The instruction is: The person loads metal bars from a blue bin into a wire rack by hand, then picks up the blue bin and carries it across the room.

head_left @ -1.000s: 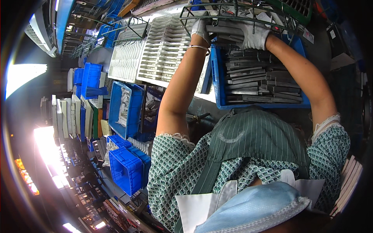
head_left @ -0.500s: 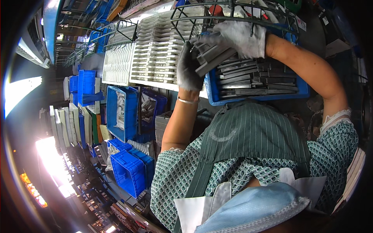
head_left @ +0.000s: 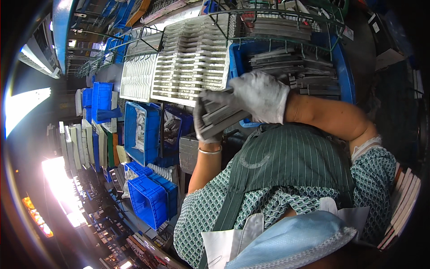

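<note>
The bars [head_left: 222, 119] lie between the two gloved hands, off the right hand's fingertip side and against the left palm. Their long axis slants: the near end sits at the left hand [head_left: 199, 124], just beyond its wrist, and the far end runs up and rightward beneath the right hand [head_left: 261, 96]. The left hand is curled round the near end, cradling the bars; how far its fingers wrap underneath is hidden. The right hand is bent over the far end, fingers gripping from above, its palm facing down.

Beyond the right hand and to its right is the blue bin [head_left: 347, 78], where loose bars [head_left: 316, 80] lie roughly crosswise to the person; the right hand is the nearer to it. The white tray [head_left: 188, 67] lies beyond the left hand, which is the nearer there. The apron [head_left: 291, 157] is below the right hand, on the person's side.
</note>
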